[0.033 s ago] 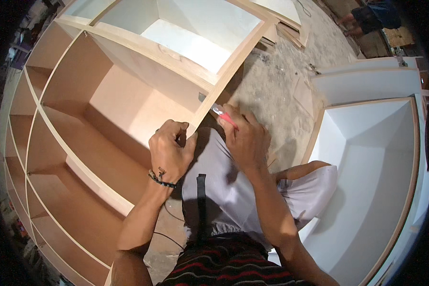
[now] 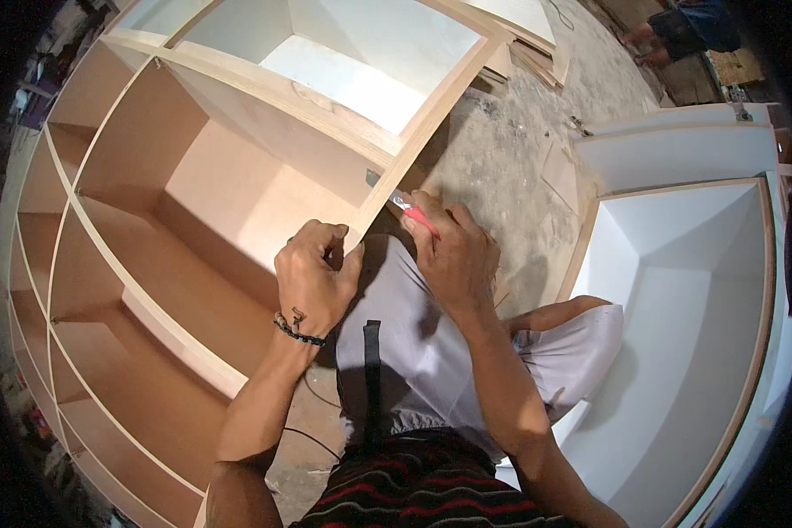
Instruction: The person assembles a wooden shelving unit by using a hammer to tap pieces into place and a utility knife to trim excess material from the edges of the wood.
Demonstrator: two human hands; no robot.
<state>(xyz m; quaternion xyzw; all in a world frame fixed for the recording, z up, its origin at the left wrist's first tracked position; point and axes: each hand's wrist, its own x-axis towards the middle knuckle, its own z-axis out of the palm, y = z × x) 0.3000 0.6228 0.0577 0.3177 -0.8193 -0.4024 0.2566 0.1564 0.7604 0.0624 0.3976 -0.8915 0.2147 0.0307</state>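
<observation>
My right hand (image 2: pixel 456 255) is closed around a red-handled tool (image 2: pixel 422 218) with a flat metal blade. That blade reaches the pale wooden edge strip (image 2: pixel 405 173) of a large cabinet, and its grey end shows on the strip's inner side. Part of the blade is hidden by the strip. Lower along the same strip, my left hand (image 2: pixel 317 271) pinches the edge between thumb and fingers. A dark beaded bracelet (image 2: pixel 297 333) circles my left wrist. Inside the cabinet (image 2: pixel 229 189), bare brown panels form several compartments, and the far section is white inside.
To the right stands a white-lined cabinet box (image 2: pixel 691 343) with a wooden rim. Boards (image 2: pixel 537 66) lie on the dusty floor (image 2: pixel 519 141) at the far side. A dark cable (image 2: pixel 312 436) runs near my legs. Another person's legs (image 2: pixel 669 40) show at the far right.
</observation>
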